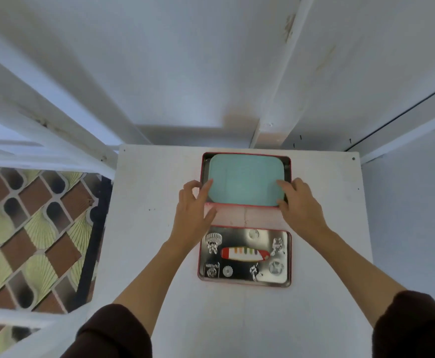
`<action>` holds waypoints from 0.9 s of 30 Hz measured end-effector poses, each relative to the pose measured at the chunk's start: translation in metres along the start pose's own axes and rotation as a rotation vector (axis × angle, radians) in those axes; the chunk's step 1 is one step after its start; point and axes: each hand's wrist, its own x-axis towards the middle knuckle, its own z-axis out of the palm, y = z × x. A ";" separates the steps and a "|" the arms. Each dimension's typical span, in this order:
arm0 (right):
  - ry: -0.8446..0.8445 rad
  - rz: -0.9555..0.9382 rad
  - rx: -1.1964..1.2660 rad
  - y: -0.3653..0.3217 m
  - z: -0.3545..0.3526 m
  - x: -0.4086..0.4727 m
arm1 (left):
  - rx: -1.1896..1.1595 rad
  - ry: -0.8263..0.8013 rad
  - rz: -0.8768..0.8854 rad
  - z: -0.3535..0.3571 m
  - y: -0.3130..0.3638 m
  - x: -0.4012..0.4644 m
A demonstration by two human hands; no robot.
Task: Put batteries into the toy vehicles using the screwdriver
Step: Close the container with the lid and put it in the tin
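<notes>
A red-rimmed metal tin [288, 161] stands open at the back middle of the white table [159, 254]. A flat teal pad [244, 179] fills the tin and hides whatever lies under it. My left hand [194, 205] pinches the pad's near left corner, with a finger on top and the thumb at the tin's near wall. My right hand [300, 202] pinches the near right corner in the same manner. The tin's lid [244, 255] lies inside-up just in front, shiny, with embossed shapes and a striped mark. No toy vehicle, battery or screwdriver shows.
The table is narrow; its left edge drops to a patterned tiled floor [30, 228] past white rails [43, 156]. A white wall [211, 73] rises close behind the table's back edge. Bare tabletop lies at the left, the right and in front of the lid.
</notes>
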 end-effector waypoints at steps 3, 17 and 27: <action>0.033 0.034 0.183 0.009 0.014 -0.042 | -0.119 -0.036 -0.099 0.002 -0.002 -0.036; -0.280 0.281 0.290 0.021 0.071 -0.124 | -0.272 -0.318 -0.262 0.031 -0.019 -0.106; -0.161 0.269 0.705 0.005 0.020 -0.123 | -0.575 -0.161 -0.392 -0.003 -0.014 -0.106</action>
